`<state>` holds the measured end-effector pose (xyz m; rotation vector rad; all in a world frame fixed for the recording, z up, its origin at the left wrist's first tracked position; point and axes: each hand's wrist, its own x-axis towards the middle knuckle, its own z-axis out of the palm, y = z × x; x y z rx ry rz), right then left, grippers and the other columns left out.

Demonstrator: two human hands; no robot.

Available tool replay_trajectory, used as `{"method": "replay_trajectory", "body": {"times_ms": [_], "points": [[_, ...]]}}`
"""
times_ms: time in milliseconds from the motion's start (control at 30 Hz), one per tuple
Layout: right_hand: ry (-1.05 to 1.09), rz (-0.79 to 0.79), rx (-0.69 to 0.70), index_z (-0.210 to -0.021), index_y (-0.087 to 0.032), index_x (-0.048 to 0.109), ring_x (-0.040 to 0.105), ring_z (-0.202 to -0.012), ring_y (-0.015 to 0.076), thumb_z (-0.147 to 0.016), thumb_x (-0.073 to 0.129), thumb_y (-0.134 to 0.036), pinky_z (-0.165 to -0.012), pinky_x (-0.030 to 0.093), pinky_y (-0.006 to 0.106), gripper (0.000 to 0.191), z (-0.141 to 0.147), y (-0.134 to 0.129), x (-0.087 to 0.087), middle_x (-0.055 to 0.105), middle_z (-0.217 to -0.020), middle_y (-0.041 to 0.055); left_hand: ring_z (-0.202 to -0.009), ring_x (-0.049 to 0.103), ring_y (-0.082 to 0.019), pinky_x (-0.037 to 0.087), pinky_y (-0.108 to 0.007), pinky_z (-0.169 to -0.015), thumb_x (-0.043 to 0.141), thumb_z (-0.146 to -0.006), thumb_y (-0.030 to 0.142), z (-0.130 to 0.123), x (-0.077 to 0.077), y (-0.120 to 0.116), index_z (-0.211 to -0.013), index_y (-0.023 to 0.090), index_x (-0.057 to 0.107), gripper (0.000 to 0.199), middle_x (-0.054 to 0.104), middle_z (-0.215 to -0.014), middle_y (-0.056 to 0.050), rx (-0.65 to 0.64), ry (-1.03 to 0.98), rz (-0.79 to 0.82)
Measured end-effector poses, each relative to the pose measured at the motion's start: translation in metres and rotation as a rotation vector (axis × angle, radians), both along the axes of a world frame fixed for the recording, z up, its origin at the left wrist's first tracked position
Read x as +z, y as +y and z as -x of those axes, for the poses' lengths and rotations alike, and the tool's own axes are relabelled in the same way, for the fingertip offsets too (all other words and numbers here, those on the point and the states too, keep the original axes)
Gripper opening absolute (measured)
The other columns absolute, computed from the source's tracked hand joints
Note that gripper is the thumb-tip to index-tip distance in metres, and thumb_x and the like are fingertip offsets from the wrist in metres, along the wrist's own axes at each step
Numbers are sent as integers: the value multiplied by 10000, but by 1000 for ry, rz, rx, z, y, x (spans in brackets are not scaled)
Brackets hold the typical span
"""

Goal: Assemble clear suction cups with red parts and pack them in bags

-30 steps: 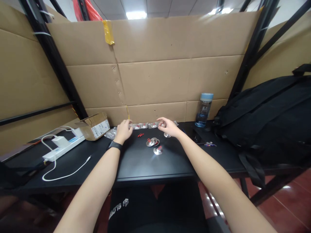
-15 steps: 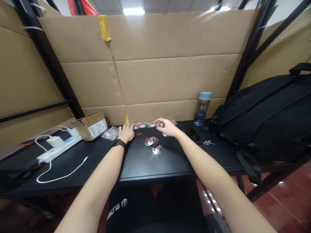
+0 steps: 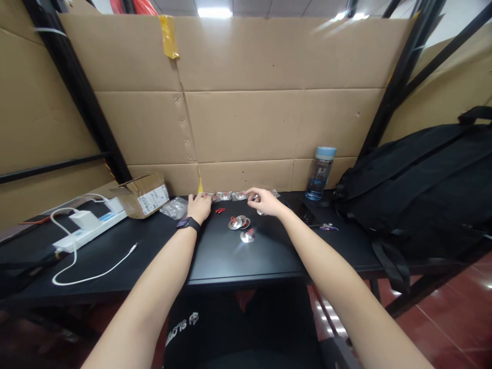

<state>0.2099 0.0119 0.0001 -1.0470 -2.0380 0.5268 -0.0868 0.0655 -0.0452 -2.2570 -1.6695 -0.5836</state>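
Observation:
Small silver finger cymbals with red loops lie on the black table. A stack of them [image 3: 239, 222] sits mid-table, with a single cymbal [image 3: 247, 236] in front. Along the cardboard wall runs a row of cymbals in clear bags [image 3: 224, 196]. My left hand [image 3: 199, 207], wearing a dark watch, rests at the row's left end, fingers apart and touching a bagged cymbal. My right hand [image 3: 267, 201] curves thumb and forefinger around another bagged cymbal [image 3: 256, 197] towards the right end. A loose cymbal [image 3: 260, 212] is partly hidden under this hand.
A red cord loop [image 3: 220, 210] lies near my left hand. Further left are a crumpled clear bag [image 3: 175, 208], an open carton [image 3: 148, 197] and a white power strip [image 3: 92, 230] with cable. To the right stand a water bottle [image 3: 320, 174], a phone [image 3: 303, 212], keys [image 3: 329, 227] and a black backpack [image 3: 418, 184].
The fingers of my left hand have shifted slightly and its wrist has turned a little. My right hand stays at nearly the same place. The camera view has moved slightly.

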Motion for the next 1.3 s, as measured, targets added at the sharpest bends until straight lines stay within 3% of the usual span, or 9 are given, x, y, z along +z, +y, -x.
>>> {"method": "replay_trajectory", "body": {"times_ms": [200,367,467,600,733,867,1067,1300], "points": [[-1,-2,4,-1136,-205,693,574,-572,92,-812,653,-190,-597,447,221,326,-1,1,0,716,-923,0,-1137,598,-381,258,-555,-1041,421,-905,133,-3,9,-11,-1149,87,688,365,726,-1037,-248,110,27,-70],[-5,-8,4,-1126,-199,693,573,-576,87,-814,662,-182,-612,446,220,315,-1,1,-1,711,-906,-6,-1135,589,-374,271,-533,-1010,515,-862,195,-5,10,-13,-1087,148,719,308,716,-1170,-207,108,100,-38],[-8,2,4,-1120,-195,693,567,-570,84,-814,660,-174,-617,446,221,309,-1,0,0,709,-899,-5,-1132,585,-371,265,-533,-1002,480,-916,243,-3,8,-12,-995,173,752,292,715,-1185,-198,108,104,-25],[-3,13,7,-1119,-195,692,566,-572,88,-811,661,-177,-610,443,222,310,-1,-1,1,706,-893,-3,-1088,601,-364,259,-523,-985,411,-977,270,0,9,-13,-922,146,765,379,743,-1058,-212,149,48,-50],[-14,13,1,-1136,-202,692,579,-586,94,-817,658,-185,-613,449,225,321,-1,-1,1,712,-905,-1,-1013,619,-349,271,-514,-944,407,-994,311,0,21,-22,-936,170,781,403,765,-968,-188,170,-78,-117],[26,28,4,-1158,-208,685,607,-612,103,-860,697,-282,-590,462,222,307,4,-2,1,714,-954,19,-1017,629,-318,280,-479,-909,439,-1008,376,-9,39,-39,-943,236,798,390,785,-997,-131,39,-247,-174],[375,250,53,-1208,-195,605,708,-651,131,-972,631,-446,-587,566,238,345,14,-3,2,704,-1070,90,-1014,644,-254,274,-436,-892,501,-1011,364,-48,52,-73,-952,267,796,316,788,-997,-70,-246,-323,-234],[564,409,132,-1035,-167,656,736,-681,149,-983,642,-449,-604,618,234,287,15,-9,10,733,-1009,106,-974,647,-231,270,-430,-889,526,-1008,358,-69,52,-89,-933,282,804,299,788,-966,-48,-296,-358,-239]]}}
